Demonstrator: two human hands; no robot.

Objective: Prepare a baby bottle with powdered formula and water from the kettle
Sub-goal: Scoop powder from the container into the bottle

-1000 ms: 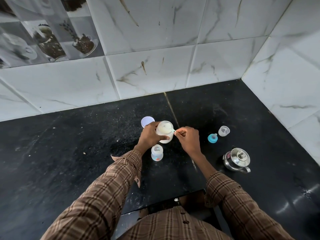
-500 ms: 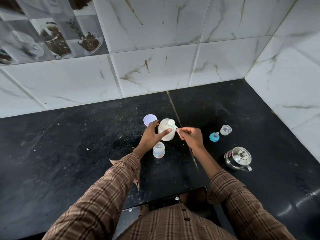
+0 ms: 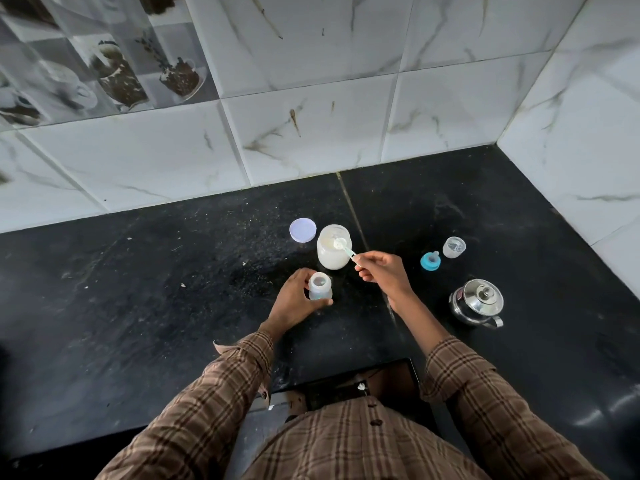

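Note:
An open jar of white formula powder (image 3: 333, 258) stands upright on the black counter (image 3: 138, 306). My right hand (image 3: 382, 273) pinches the handle of a small white scoop (image 3: 343, 247), whose bowl sits over the jar's mouth. In front of the jar, the small clear baby bottle (image 3: 319, 287) stands open, and my left hand (image 3: 294, 301) wraps around its side. The steel kettle (image 3: 478, 303) with its lid on sits to the right.
The jar's round lid (image 3: 302, 230) lies flat behind and left of the jar. A blue teat ring (image 3: 430, 261) and a clear bottle cap (image 3: 453, 247) rest to the right, behind the kettle. Tiled walls close the back and the right side.
My left hand has let go of the formula jar and moved down onto the baby bottle. The scoop in my right hand has risen to the jar's mouth.

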